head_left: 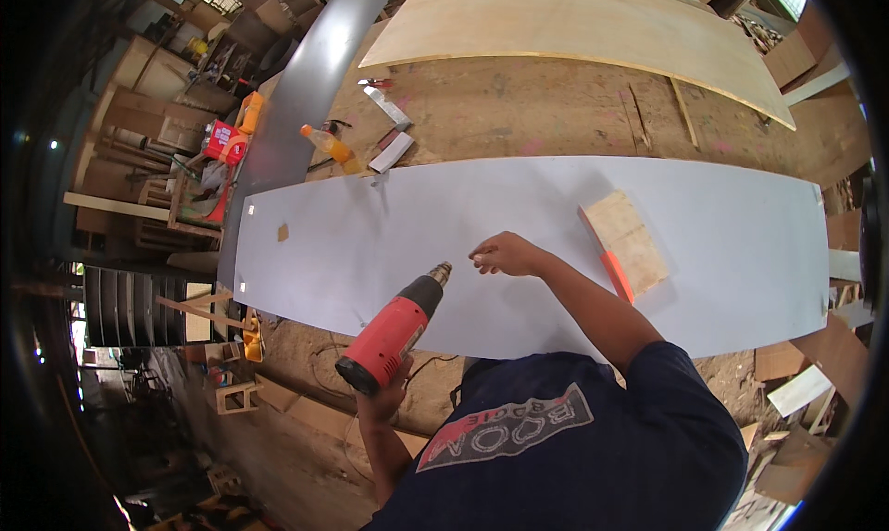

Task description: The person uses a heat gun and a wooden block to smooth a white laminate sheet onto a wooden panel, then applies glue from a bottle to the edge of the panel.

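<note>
My left hand is wrapped round the handle of a red and black heat gun. The gun's metal nozzle points up and to the right, over a long white sheet panel. Just right of the nozzle, my right hand hovers above the panel with its fingers bent together. Whether something small is pinched there I cannot make out. Farther right, a pale wooden block with a red-orange strip along its left side lies on the panel. A small brown square piece rests near the panel's left end.
Beyond the panel, a bottle of orange liquid and a white-and-grey block sit on the worn wooden bench. A pale board lies at the back. At left are a shiny grey sheet and a red can.
</note>
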The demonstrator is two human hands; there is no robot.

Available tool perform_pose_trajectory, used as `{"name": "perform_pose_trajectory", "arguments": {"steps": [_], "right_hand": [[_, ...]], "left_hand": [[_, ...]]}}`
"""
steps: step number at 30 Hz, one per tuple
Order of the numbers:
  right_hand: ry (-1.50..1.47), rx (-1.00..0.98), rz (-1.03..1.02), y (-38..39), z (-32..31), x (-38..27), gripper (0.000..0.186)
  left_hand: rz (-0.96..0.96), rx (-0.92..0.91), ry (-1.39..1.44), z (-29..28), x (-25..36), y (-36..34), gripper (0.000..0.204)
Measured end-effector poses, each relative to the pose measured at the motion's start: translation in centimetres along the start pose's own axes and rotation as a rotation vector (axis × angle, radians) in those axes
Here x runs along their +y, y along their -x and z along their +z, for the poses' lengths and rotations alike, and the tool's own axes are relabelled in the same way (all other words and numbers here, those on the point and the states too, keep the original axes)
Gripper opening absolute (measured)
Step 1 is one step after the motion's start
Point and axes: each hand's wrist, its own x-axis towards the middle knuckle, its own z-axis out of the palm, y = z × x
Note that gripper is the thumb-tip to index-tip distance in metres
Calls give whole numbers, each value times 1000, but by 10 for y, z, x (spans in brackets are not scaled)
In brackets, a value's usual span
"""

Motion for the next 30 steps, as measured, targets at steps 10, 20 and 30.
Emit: {"name": "perform_pose_trajectory", "arguments": {"steps": [10, 20, 30], "right_hand": [[460, 943, -137, 133, -94, -46, 59], [741, 936, 503, 168, -98, -13, 147], [799, 936, 343, 168, -122, -1, 84]], "left_hand": [[135, -17, -15, 21, -29, -24, 27], [189, -61, 102, 47, -4, -41, 32], [161, -59, 45, 43, -10, -44, 32]]}}
